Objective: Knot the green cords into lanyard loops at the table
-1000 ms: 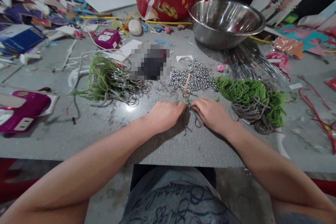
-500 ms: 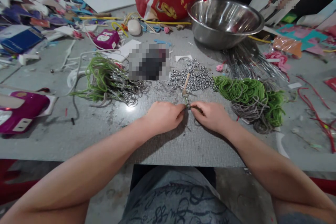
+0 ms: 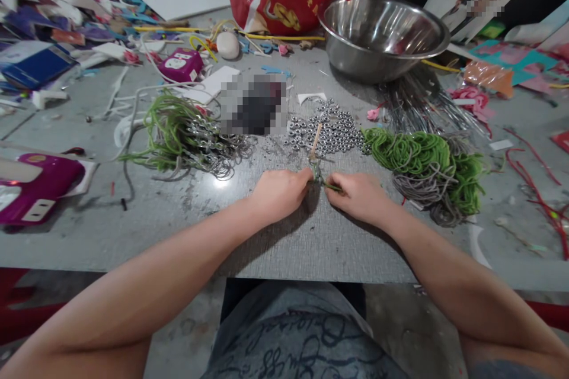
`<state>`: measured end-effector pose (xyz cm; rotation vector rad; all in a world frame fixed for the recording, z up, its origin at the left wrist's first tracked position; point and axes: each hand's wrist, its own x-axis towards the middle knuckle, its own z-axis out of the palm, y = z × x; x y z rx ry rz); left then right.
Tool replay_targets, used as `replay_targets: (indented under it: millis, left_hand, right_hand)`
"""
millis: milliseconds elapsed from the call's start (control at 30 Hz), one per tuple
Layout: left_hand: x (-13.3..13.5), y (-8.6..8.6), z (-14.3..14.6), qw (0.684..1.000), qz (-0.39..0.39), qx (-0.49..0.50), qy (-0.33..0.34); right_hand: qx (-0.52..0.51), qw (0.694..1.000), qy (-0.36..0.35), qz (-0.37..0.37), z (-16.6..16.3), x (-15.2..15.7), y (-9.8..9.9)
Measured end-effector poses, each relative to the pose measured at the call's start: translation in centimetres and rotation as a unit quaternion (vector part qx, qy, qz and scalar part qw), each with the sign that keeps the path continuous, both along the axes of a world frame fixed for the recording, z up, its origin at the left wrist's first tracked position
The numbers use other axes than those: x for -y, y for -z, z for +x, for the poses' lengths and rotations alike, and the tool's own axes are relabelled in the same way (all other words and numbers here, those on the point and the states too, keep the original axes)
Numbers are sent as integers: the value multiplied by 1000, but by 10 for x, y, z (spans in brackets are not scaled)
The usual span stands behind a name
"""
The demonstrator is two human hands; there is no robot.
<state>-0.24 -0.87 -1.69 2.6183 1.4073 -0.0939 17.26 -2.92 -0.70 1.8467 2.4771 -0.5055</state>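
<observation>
My left hand (image 3: 284, 190) is closed in a pinch on the left side of a small knotted piece of green and grey cord (image 3: 317, 174). From the right, my right hand (image 3: 355, 194) pinches a green strand of the same cord. Fine detail of the knot is too small to make out. Just beyond it a thin wooden stick (image 3: 316, 141) stands tilted, its lower end at the cord. Behind the stick lies a spread of silvery metal beads (image 3: 340, 130). Right of my right hand rests a heap of green and grey cords (image 3: 411, 154).
To the left lies a bundle of green cords with metal pieces (image 3: 178, 133). A steel bowl (image 3: 382, 65) and a red bag (image 3: 275, 0) stand at the back. Purple power sockets (image 3: 44, 183) sit at the left, and red cords (image 3: 533, 207) lie at the right.
My hands have drawn slightly apart, showing more of the knotted cord between them. The green strand at my right hand now shows more plainly. Surrounding things have stayed put.
</observation>
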Motion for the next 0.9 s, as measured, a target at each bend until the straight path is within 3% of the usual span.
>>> replay_targets:
  millis: [167,400,567,900]
  left_hand:
    - [1,-1,-3,1000,8,-20,11]
    - [-1,-13,-8,994,-32,-38,101]
    - [-3,-18,-10,988,-67,-46,128]
    - [0,-12,-9,1000,-21,11,7]
  right_hand:
    - [4,1000,-9,-23,0,0,-4]
    - [-9,998,-53,-33,3,0,-7]
    - [-7,997,-69,-30,3,1,-7]
    - [19,999,9,41,2,2,1]
